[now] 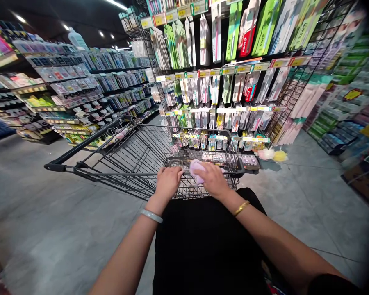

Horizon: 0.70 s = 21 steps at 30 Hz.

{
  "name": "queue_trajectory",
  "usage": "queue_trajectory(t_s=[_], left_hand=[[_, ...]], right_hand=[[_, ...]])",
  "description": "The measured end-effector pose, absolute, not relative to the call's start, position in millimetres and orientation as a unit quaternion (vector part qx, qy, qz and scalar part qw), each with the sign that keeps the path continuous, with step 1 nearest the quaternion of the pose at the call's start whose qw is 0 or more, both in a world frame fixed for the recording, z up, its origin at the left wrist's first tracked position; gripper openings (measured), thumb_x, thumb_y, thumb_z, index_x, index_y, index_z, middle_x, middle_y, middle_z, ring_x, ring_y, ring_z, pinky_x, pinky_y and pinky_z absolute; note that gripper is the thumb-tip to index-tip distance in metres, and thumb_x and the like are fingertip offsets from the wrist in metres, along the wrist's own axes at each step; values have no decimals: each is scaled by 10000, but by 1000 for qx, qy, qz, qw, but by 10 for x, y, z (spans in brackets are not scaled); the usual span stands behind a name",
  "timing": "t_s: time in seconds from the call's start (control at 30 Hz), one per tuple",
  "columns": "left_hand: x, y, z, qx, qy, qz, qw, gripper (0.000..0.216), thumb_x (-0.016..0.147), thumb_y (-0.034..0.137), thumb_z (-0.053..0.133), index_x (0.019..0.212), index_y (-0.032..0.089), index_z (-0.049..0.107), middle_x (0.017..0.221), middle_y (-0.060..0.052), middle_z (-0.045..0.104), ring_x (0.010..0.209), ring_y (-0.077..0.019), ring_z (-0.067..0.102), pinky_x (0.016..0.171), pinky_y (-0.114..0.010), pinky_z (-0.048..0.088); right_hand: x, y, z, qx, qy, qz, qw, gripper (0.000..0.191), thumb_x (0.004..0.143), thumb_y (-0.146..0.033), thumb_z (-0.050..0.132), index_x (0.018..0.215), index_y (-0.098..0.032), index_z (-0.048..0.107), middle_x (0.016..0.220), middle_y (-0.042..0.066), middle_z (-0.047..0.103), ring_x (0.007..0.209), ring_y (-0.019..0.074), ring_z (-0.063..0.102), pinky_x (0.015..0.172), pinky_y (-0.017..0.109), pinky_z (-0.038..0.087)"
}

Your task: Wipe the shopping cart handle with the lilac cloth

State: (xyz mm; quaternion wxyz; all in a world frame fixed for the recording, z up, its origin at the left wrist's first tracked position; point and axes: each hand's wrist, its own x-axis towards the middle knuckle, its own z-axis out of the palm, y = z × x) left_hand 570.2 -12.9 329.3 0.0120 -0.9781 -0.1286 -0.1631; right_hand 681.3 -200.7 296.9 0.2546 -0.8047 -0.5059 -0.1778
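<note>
A black wire shopping cart (129,175) stands sideways right in front of my legs, its handle end to the left. My left hand (168,181) is closed over the near top rail of the cart, fingers curled to the inner side. In my right hand (215,180) is a bunched lilac cloth (197,168), pinched between thumb and fingers at the same rail, to the right of the left hand. The fingertips of the right hand are partly hidden by the cloth. Through the wire, the basket's mesh shows below both hands.
Beyond the cart rises a wire display rack (212,73) hung with packaged toothbrushes and price strips. Stocked shelves (110,78) line the left, and stacked packages (347,82) stand on the right. A grey floor (64,229) surrounds the cart. White and yellow puffs (279,155) hang low beside the rack.
</note>
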Motion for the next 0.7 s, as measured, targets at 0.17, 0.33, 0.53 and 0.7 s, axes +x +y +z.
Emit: queue_trajectory(t_s=[0.17,0.33,0.53,0.7], left_hand=[[5603,62,3286,-967,-185,-166,57,501,992,476,236,843,223,641,854,-64,668,881,-252,571,912,-438,310],[5640,47,3285,-971,-179,-144,73,468,993,447,258,827,208,624,833,-73,669,850,-263,581,746,-381,319],[5583,-15,3281,-968,-181,-153,79,448,994,432,270,815,204,612,844,-71,670,851,-252,574,735,-377,305],[5586,-103,3251,-965,-190,-165,69,442,994,433,272,821,205,607,855,-65,669,857,-259,571,752,-394,307]], right_hand=[[7066,-2332,2927,-873,-382,-183,241,398,821,-182,522,1201,-238,625,1195,101,578,1072,271,470,904,399,368],[6552,-1640,3085,-847,-440,-149,259,357,863,-303,551,1215,-306,608,1291,73,539,1147,277,436,934,416,338],[6537,-1618,3159,-821,-480,-107,291,401,945,-519,432,1199,-269,618,1299,88,540,1169,260,449,942,404,358],[6711,-1811,3144,-809,-426,-62,401,165,880,-285,558,974,-230,682,1176,59,594,1108,210,523,945,338,414]])
